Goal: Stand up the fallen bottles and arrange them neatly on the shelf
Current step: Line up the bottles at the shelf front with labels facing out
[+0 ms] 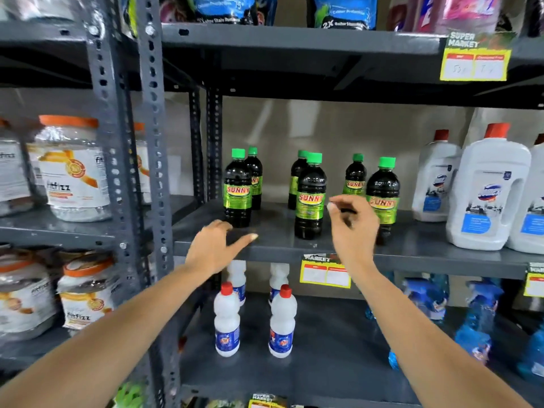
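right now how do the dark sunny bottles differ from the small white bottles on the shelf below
The dark Sunny bottles have green caps and green labels; the small white bottles have red caps and blue labels. Six Sunny bottles stand on the middle shelf, while four white ones show on the lower shelf. Both groups stand upright in front-and-back pairs.

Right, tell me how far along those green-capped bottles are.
Done: all six dark bottles stand upright on the shelf, in three front-back pairs. In hand: nothing; left hand and right hand hover empty. Left: perhaps evening the pairs' spacing.
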